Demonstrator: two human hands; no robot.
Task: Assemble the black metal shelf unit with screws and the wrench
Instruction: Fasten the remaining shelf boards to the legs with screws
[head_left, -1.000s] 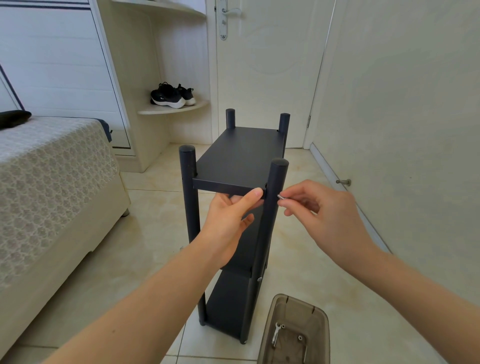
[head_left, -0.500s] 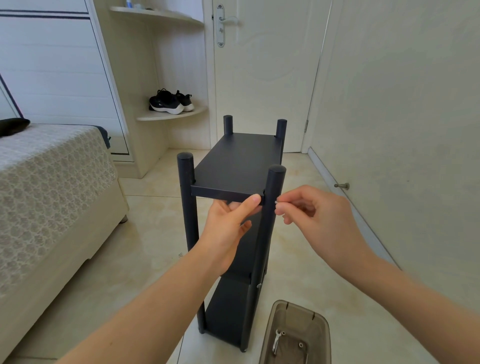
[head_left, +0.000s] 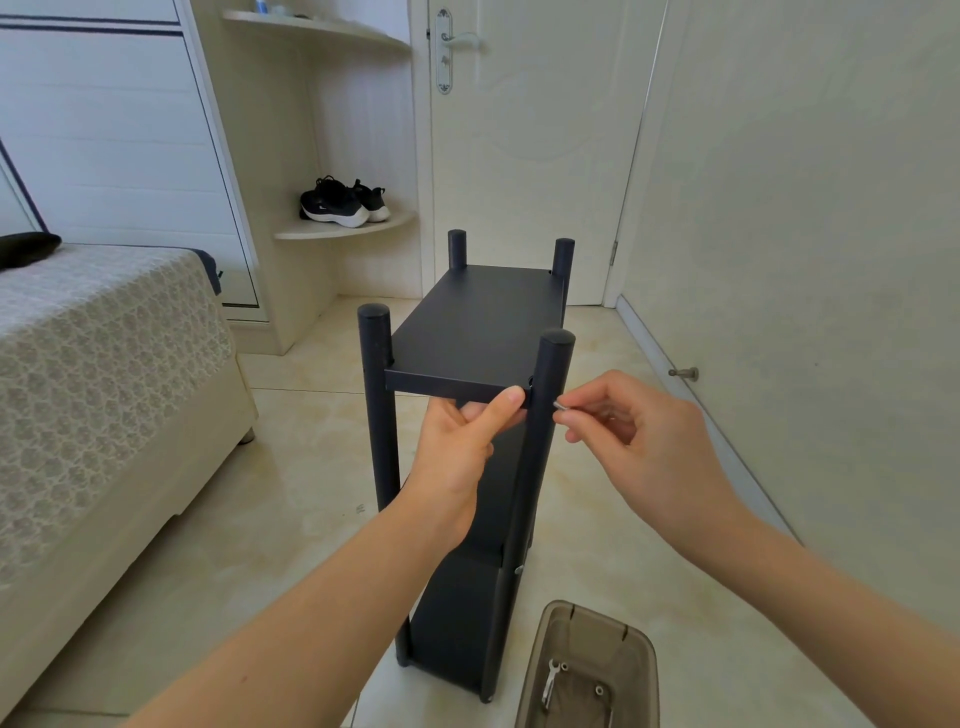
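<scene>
Centre frame: right hand (head_left: 628, 431) pinches screw (head_left: 560, 406), lying sideways, tip just right of post (head_left: 545, 415); left hand (head_left: 462, 452) grips shelf (head_left: 467, 332) edge.

Right hand (head_left: 639, 447) dipped slightly beside front-right post (head_left: 556, 364); screw (head_left: 560, 406) now pokes from fingers (head_left: 577, 411) toward post.

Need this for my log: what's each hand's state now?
Left hand: grips the front edge of the top shelf.
Right hand: pinches a screw at the front right post.
</scene>
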